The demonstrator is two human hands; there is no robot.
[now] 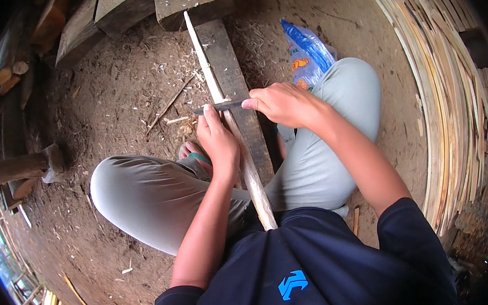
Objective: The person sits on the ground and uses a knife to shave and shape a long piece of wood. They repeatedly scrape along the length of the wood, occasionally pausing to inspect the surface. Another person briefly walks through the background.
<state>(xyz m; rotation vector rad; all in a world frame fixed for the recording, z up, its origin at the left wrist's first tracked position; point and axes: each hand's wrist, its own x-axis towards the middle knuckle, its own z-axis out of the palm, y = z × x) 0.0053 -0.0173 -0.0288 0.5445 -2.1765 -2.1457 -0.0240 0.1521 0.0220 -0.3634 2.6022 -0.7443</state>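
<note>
A long pale wooden stick (249, 166) runs from against my dark shirt to a wooden block (192, 2) at the far side. Its far part is shaved white and narrows to a point, while the near part looks rougher. Across the stick lies a dark knife blade (230, 105). My right hand (286, 104) is closed around the knife's right end, its handle hidden in the fist. On the other side, my left hand (218, 140) is closed at the blade's left end, thumb pressed on it, beside the stick. Curled wood shavings lie around the blade.
A dark plank (225, 56) lies beneath the stick between my bent legs. A blue and clear plastic bag (309, 50) sits by my right knee. Long wooden strips (443, 102) are stacked at the right. A mallet-like wooden piece (19, 169) and logs are at the left.
</note>
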